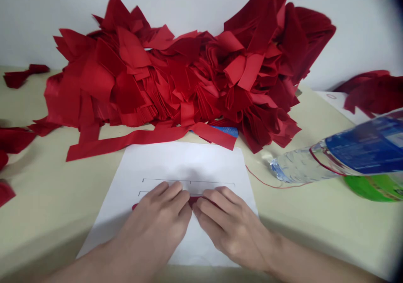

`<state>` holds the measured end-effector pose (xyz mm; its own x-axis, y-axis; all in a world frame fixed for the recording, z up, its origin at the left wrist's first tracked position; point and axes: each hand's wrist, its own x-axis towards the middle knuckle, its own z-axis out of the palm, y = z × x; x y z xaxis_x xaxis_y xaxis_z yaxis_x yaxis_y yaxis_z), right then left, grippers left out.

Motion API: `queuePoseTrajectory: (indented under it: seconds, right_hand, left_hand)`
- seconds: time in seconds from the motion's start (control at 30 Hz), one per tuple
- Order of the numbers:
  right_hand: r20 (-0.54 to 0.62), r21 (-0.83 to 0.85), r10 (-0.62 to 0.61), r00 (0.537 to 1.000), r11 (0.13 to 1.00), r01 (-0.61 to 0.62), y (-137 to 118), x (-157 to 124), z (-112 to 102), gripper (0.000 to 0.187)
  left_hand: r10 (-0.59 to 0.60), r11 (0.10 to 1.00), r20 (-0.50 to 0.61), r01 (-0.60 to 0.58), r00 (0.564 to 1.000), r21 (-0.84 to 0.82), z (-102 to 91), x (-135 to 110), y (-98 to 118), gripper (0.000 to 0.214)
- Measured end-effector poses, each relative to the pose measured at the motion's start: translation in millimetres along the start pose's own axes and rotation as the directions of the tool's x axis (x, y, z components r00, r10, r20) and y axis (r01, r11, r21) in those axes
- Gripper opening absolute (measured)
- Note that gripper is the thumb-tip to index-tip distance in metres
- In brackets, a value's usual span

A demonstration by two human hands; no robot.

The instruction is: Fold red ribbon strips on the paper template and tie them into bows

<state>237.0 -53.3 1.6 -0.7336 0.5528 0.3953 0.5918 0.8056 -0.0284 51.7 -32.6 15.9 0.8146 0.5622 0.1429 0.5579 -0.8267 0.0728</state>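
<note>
Both hands rest side by side over a white paper sheet (151, 161) printed with ruled lines. My left hand (160, 211) curls its fingers on a dark red fabric strip (195, 200), which shows between the hands. A small red end peeks out left of that hand. My right hand (223, 216) has its fingers bent and pressed onto the same strip. Most of the strip is hidden under the fingers. Behind the sheet lies a long flat red ribbon (126, 139), in front of a big heap of red fabric pieces (176, 73).
At the right, a water bottle (317, 161) with a blue label lies beside a green round object (374, 187). A thin red thread (267, 183) runs from the sheet toward it. More red scraps (17, 140) lie at the left, and others (374, 92) at the far right.
</note>
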Motion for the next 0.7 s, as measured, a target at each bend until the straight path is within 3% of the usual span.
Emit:
queuePoseTrajectory:
  seconds: [0.23, 0.4, 0.53, 0.7]
  right_hand:
    - [0.02, -0.024, -0.004, 1.0, 1.0, 0.005, -6, -2, -2, 0.033]
    - [0.067, 0.12, 0.195, 0.978, 0.972, -0.202, -2, 1, -2, 0.025]
    - [0.178, 0.328, 0.406, 0.896, 0.835, -0.443, 7, 11, -8, 0.018]
    - [0.352, 0.445, 0.544, 0.761, 0.618, -0.648, 15, 23, -11, 0.019]
  left_hand:
    - [0.062, 0.991, -0.098, -0.05, 0.993, 0.122, -6.6, 1, 9, 0.024]
    - [0.012, 1.0, 0.015, -0.011, 1.0, -0.023, -5.5, 0, 1, 0.021]
    - [-0.143, 0.95, 0.143, 0.176, 0.979, -0.257, -3.4, 5, -10, 0.025]
    - [-0.345, 0.793, 0.261, 0.429, 0.901, -0.432, -6.6, 15, -18, 0.028]
